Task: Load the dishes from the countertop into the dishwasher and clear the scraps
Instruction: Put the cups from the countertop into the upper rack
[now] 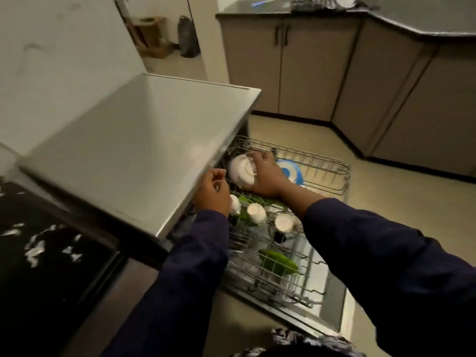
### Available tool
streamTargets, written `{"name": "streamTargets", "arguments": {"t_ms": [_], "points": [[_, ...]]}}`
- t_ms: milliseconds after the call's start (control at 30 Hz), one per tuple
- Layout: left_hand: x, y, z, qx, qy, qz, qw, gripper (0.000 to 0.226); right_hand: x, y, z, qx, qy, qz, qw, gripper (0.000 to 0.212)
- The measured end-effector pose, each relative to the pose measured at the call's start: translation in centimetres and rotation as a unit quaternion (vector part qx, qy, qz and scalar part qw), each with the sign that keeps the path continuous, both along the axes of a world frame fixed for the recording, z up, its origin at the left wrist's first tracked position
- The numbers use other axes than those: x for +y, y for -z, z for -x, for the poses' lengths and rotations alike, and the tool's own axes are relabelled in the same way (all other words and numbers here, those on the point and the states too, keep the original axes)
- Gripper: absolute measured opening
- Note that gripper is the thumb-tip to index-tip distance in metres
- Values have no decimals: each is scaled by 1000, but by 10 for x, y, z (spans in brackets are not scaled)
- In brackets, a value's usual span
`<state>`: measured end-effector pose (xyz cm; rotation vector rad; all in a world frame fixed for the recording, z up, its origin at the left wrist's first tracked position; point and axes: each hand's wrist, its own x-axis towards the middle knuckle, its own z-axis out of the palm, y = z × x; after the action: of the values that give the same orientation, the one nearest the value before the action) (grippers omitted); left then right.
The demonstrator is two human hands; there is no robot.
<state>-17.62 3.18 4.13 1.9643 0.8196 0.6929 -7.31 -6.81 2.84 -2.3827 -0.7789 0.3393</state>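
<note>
right hand [268,176] grips white bowl [242,170] over pulled-out rack [322,166], beside blue lid [292,171]; left hand [212,188] curled, holding nothing visible; cups [257,212] inverted below

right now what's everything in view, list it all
white bowl: 1, white, upside down in the rack, under the right hand
blue plate: 1, blue and white, in the rack right of the bowl
cups: at least 3, white, in the near rack
green dish: 1, green, near rack front
dishwasher racks: 2, grey wire, pulled out
cabinets: beige, dark countertop above
hands: left hand curled at the dishwasher edge; right hand on the bowl
</note>
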Motion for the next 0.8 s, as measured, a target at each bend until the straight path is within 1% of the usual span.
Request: {"name": "streamTargets", "arguments": {"t_ms": [167,400,500,633,800], "points": [[-41,46,-53,43,37,22,998,19,-72,66,-40,62,51,56,995,85],[-65,111,-79,105,76,34,991,20,-128,162,-41,138,97,108,980,82],[-72,133,-88,136,79,36,987,20,-138,191,-36,140,92,135,977,72],[-79,154,-95,159,95,19,982,17,-142,219,-33,143,92,146,975,72],[-80,171,-95,163,112,25,980,13,-144,247,-32,135,107,155,973,71]]}}
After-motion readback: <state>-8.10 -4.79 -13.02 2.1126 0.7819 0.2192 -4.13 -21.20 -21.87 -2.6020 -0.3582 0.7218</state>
